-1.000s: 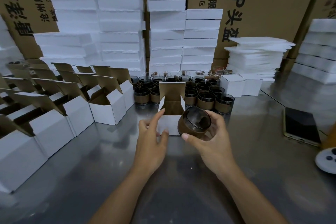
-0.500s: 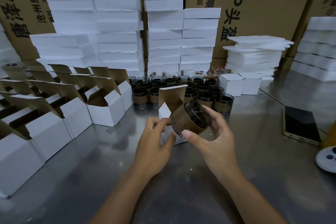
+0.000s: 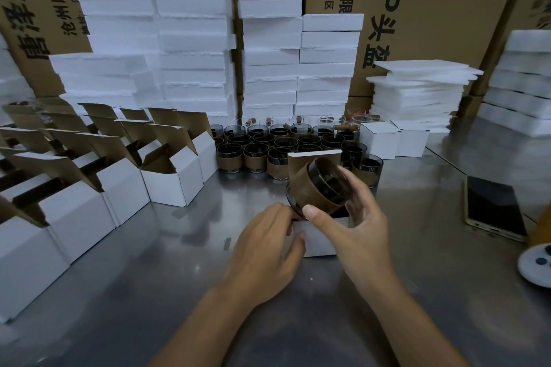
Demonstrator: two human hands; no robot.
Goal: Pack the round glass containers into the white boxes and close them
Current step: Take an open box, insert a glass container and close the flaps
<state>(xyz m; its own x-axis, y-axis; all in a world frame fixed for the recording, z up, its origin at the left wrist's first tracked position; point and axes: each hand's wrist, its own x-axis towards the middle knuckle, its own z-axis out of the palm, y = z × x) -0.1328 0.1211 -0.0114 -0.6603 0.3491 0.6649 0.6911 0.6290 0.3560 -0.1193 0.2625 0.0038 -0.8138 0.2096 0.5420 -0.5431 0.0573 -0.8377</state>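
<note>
My right hand (image 3: 354,226) grips a round glass container (image 3: 316,188) with a brown band, tilted with its mouth to the upper right, just above the mouth of a small open white box (image 3: 320,237). The box's brown lid flap (image 3: 301,162) stands up behind the glass. My left hand (image 3: 265,244) holds the box at its left front corner, thumb against the front face. Several more banded glass containers (image 3: 256,155) stand in rows behind. Two closed white boxes (image 3: 380,140) sit at the back right.
Rows of open white boxes (image 3: 170,185) with raised flaps fill the left of the steel table (image 3: 167,286). White foam stacks (image 3: 268,53) and brown cartons stand behind. A phone (image 3: 492,207) lies at the right, with a white round device (image 3: 536,265) at the right edge.
My right hand has carried the glass from beside the box up over its mouth and tilted it. My left hand has shifted its grip lower on the box's front corner.
</note>
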